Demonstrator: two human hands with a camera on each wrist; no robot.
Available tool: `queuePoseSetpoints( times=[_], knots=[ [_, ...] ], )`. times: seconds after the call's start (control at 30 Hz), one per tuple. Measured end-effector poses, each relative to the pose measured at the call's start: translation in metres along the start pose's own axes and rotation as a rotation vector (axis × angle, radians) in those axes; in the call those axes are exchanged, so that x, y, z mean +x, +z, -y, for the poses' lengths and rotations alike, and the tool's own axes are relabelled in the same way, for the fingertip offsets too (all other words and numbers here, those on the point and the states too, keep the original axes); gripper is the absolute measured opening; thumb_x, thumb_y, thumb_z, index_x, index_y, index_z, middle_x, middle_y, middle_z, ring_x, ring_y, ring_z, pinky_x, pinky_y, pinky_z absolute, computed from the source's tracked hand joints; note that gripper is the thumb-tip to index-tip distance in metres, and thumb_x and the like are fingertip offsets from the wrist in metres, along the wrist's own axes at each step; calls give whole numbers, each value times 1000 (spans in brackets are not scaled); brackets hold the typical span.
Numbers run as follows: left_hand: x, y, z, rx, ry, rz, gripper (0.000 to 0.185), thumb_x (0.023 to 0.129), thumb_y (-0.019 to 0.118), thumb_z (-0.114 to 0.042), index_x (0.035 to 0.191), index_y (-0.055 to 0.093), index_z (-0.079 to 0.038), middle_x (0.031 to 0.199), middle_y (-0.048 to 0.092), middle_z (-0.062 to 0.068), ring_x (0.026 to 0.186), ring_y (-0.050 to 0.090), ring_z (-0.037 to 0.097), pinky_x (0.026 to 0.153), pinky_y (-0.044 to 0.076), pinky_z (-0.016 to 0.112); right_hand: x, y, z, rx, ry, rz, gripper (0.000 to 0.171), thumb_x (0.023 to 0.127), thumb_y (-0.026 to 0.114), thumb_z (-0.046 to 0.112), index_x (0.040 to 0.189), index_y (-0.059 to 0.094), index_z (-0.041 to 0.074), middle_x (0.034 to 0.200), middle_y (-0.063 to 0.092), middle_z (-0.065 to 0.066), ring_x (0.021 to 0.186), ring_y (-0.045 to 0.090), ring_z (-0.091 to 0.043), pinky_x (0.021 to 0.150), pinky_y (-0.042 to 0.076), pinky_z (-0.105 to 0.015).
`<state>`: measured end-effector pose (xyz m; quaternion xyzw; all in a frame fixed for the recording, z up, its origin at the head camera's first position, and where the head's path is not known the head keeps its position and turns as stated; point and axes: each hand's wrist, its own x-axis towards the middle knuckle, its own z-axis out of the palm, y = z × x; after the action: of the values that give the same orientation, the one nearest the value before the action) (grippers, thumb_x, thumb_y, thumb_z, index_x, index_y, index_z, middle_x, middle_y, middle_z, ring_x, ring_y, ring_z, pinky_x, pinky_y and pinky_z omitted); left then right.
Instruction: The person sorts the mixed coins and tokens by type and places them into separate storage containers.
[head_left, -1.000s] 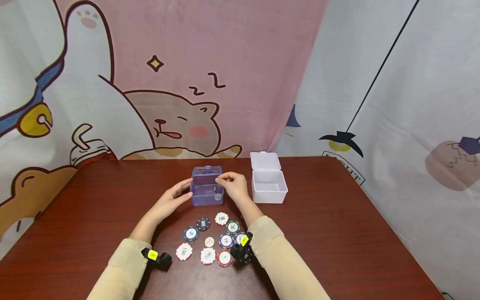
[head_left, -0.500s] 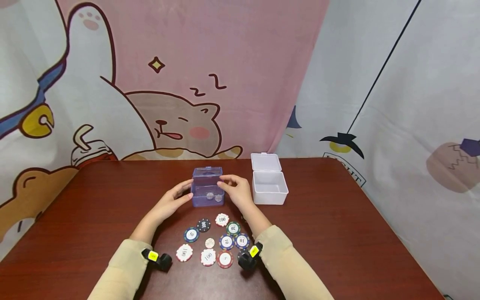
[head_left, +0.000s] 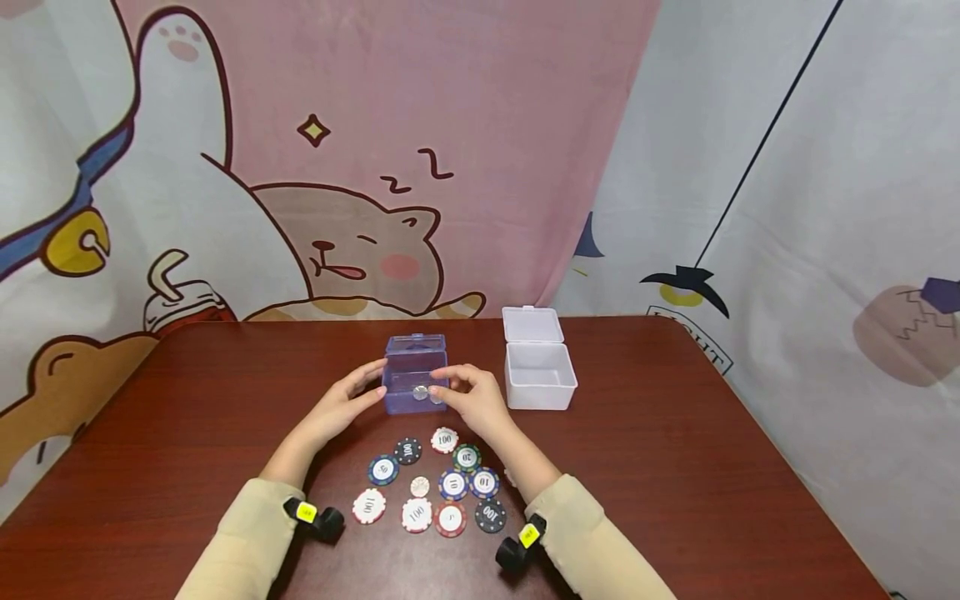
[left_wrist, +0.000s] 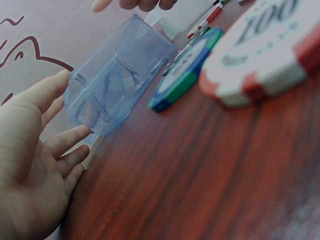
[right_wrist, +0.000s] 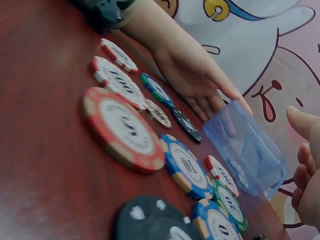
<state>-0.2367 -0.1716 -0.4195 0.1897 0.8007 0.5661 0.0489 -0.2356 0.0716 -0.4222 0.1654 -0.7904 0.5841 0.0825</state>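
A small translucent blue plastic box stands with its lid raised toward the back. Inside it lie two small silvery coins, one partly behind the right thumb in the head view. My left hand holds the box at its left end, thumb at the front corner and fingers along the side, as the left wrist view shows too. At the box's right end is my right hand, thumb and fingers spread apart with nothing between them. Nearer the body lie several poker chips and another small coin.
A white plastic box with a raised lid stands right of the blue one. More chips, among them a black chip and a green chip, lie flat on the brown table. A patterned curtain hangs behind.
My right hand has let go of a coin, which now lies in the blue box beside the first. Then it has moved slightly lower and right. The left hand stays put.
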Motion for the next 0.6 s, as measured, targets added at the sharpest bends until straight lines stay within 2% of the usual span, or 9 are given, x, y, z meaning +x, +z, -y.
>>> queuePoseSetpoints(
  times=[0.17,0.3,0.43,0.6],
  knots=[
    [0,-1,1,1,-5,2,54,96,56,-9,144,35,5,140,40,30,132,33,46,105,22,60,-9,2,2,0,-51,54,25,79,79,13,101,74,3,75,52,2,73,46,-14,60,38,-23],
    [0,-1,1,0,-1,1,54,96,56,-9,144,35,5,140,41,30,132,33,45,105,21,60,-16,2,2,5,-70,93,26,79,79,12,102,74,3,77,54,-5,74,47,-18,60,37,-25],
    [0,-1,1,-5,3,3,55,96,57,-11,143,35,5,140,41,31,132,32,45,105,21,60,-22,0,2,3,-66,149,24,79,79,13,102,74,7,77,54,-6,76,47,-17,61,38,-24],
    [0,0,1,-5,5,1,54,96,57,-10,143,36,6,139,41,31,132,33,45,105,22,60,-28,-2,1,-36,-108,219,23,79,79,14,101,75,10,78,55,-5,75,49,-15,63,42,-24]
  ],
)
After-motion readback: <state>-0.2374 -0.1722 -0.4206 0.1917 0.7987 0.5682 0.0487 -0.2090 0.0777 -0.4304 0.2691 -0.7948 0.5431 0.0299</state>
